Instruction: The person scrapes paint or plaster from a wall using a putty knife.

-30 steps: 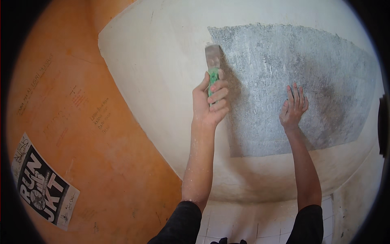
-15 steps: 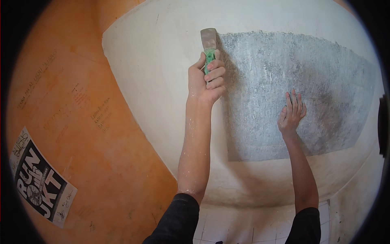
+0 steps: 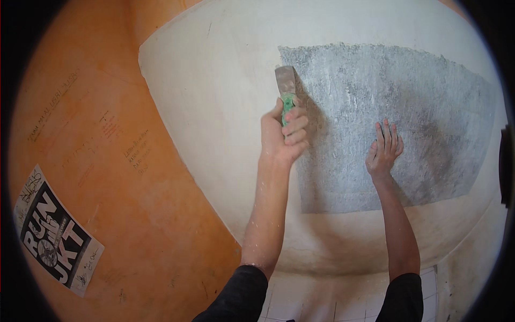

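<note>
A scraper with a broad metal blade (image 3: 286,80) and a green handle is gripped in my left hand (image 3: 284,131), fingers wrapped round the handle. Its blade points up and lies at the left edge of a rough grey patch (image 3: 343,107) on the white wall (image 3: 225,80). My right hand (image 3: 384,149) rests on the lower middle of that patch, palm to the wall and fingers stretched upward, holding nothing. White specks dot my left forearm.
To the left an orange wall (image 3: 123,214) with handwriting meets the white one at a corner. A black-and-white poster (image 3: 56,236) hangs on it. White tiles (image 3: 343,300) show below, and a dark object (image 3: 505,166) stands at the right rim.
My left hand has moved down and slightly right with the scraper, from above the patch's upper left corner to its left edge. My right hand has stayed in place.
</note>
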Available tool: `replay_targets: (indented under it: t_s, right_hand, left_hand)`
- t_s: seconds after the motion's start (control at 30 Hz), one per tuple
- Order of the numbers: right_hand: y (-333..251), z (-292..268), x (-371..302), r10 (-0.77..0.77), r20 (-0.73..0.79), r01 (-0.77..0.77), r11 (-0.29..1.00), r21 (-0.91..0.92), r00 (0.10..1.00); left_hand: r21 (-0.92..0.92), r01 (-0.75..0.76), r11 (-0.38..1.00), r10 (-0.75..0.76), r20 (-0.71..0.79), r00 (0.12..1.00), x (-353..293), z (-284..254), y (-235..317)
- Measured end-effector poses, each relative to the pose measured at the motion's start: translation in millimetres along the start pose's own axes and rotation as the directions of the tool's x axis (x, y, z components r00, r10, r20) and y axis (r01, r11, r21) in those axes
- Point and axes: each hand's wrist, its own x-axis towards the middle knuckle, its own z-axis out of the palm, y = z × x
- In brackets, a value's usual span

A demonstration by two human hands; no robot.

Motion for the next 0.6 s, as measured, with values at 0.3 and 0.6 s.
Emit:
replay_targets:
  t_s: [0.3, 0.6]
  right_hand:
    - [0.9, 0.8, -2.6, -0.001, 0.017, 0.001, 1.000, -0.018, 1.000]
    - [-3.9, -1.2, -1.8, 0.007, 0.016, -0.007, 1.000, 0.001, 1.000]
  left_hand:
    - [-0.015, 0.029, 0.999, -0.029, 0.006, 1.000, 3.3, 10.8, 7.9]
    - [0.112, -0.067, 0.991, 0.063, 0.039, 0.997, 18.8, 6.4, 25.2]
